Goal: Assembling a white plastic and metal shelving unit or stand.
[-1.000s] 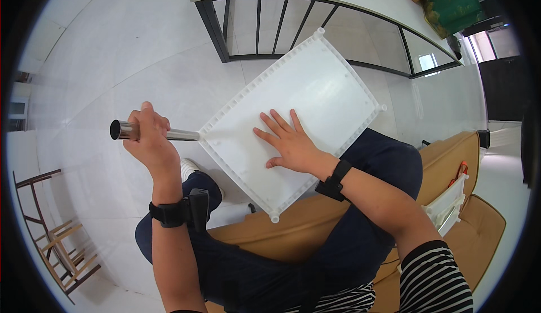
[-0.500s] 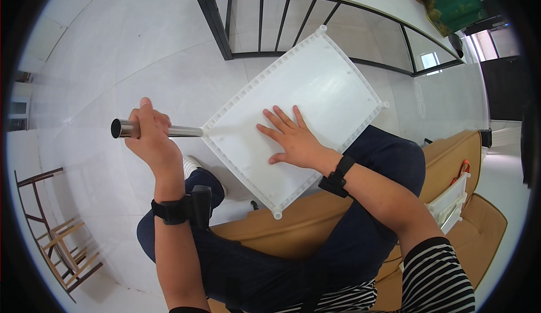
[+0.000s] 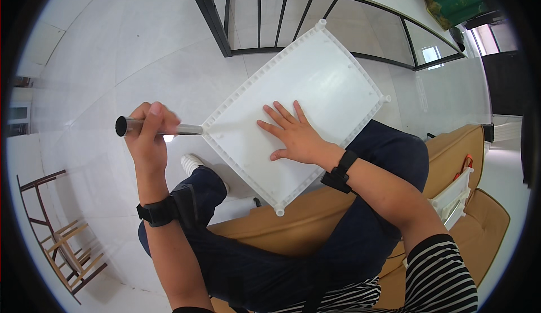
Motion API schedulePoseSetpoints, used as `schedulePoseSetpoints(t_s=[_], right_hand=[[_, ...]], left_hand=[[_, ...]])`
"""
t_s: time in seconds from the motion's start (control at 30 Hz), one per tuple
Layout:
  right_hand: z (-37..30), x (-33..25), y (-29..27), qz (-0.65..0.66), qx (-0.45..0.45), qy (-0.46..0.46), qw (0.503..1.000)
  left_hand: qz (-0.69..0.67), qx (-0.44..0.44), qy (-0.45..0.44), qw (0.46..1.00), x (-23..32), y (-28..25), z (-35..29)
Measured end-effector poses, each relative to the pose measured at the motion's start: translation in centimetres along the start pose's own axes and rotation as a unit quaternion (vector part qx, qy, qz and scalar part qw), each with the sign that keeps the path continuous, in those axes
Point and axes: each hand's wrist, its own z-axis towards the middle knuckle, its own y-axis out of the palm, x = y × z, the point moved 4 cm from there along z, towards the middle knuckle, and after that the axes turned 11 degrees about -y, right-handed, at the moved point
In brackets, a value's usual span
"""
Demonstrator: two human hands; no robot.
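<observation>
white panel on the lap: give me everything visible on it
The white panel is a flat rectangular sheet, apparently plastic, with a smooth face and a raised rim of small notches. Round sockets sit at its corners. It lies tilted across the seated person's lap, one corner pointing away toward the black railing. The right hand presses flat on its face, fingers spread. At the left corner a grey metal tube meets the socket, gripped by the left hand. No cracks or marks are visible.

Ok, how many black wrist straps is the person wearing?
2: one wrist strap on the left arm below the left hand, one on the right arm behind the right hand.
</observation>
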Motion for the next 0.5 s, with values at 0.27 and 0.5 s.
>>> schedulePoseSetpoints(t_s=[0.27, 0.5], right_hand=[[0.0, 0.0, 0.1, -0.008, -0.014, 0.006, 1.000], [-0.2, -0.1, -0.1, -0.001, -0.003, -0.001, 1.000]], left_hand=[[-0.004, 0.148, 0.013, 0.989, -0.4, 1.8, -1.0], [-0.112, 0.171, -0.004, 0.979, -1.0, -0.8, 0.5]])
